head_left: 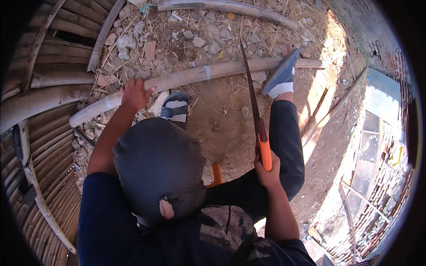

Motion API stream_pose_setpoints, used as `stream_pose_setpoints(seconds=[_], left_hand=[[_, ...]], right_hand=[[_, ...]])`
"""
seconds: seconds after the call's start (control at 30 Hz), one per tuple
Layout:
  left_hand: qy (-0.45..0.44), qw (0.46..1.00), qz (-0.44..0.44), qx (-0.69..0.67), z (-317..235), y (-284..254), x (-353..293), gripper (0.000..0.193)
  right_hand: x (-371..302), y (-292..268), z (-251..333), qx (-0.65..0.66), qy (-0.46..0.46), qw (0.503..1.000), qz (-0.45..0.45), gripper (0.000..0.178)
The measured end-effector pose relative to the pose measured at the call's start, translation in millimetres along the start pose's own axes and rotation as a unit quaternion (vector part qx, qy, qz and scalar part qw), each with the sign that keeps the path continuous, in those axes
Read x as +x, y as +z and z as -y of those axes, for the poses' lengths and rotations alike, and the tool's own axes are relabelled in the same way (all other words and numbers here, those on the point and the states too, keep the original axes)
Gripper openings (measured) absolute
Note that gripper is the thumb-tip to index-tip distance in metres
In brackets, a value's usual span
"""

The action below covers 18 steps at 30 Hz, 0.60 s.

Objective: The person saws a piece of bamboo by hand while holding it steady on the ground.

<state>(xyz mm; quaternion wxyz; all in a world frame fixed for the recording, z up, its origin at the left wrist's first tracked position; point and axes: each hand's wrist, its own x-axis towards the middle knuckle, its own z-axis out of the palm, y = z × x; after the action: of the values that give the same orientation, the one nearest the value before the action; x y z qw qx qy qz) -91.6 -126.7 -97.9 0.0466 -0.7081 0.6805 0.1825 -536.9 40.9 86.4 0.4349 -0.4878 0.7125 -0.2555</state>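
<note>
My left hand (136,94) presses on the left part of a long pale bamboo pole (177,82), its fingers curled over the far side. In my right hand (268,169) is a handsaw with an orange handle (265,154). Its dark, narrow blade (251,84) points away from me and crosses over the pole; whether it touches cannot be seen. My right foot, in a blue-grey shoe (282,73), lies across the pole's right part. Below the pole is my left shoe (174,106). My bent left knee (157,164), in torn dark cloth, hides the ground beneath.
Rubble and dry straw (199,40) cover the far ground, with another bamboo piece (230,8) there. A curved orange piece (216,175) shows partly beside my knee. Bamboo slat walling (49,159) stands left; a brick wall (390,195) and leaning poles (337,106) are right.
</note>
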Motion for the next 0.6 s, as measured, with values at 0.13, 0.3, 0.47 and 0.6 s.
stream_pose_setpoints(seconds=[0.13,0.3,0.47,0.6], left_hand=[[-0.011,1.0,0.012,-0.003,-1.2,-2.8,3.4,0.069],[-0.015,0.999,0.028,-0.011,-3.7,-5.7,1.3,0.069],[-0.012,1.0,0.022,-0.011,0.7,0.4,4.8,0.069],[-0.016,1.0,0.022,-0.007,-0.1,-1.7,3.7,0.069]], right_hand=[[24.3,-7.9,19.4,0.129,0.085,0.988,0.025,0.009],[16.6,-16.9,24.9,0.124,0.124,0.983,0.053,0.01],[-9.5,-26.6,12.9,0.102,0.049,0.993,-0.01,0.014],[-28.6,-48.0,20.7,0.178,0.104,0.978,0.01,0.017]])
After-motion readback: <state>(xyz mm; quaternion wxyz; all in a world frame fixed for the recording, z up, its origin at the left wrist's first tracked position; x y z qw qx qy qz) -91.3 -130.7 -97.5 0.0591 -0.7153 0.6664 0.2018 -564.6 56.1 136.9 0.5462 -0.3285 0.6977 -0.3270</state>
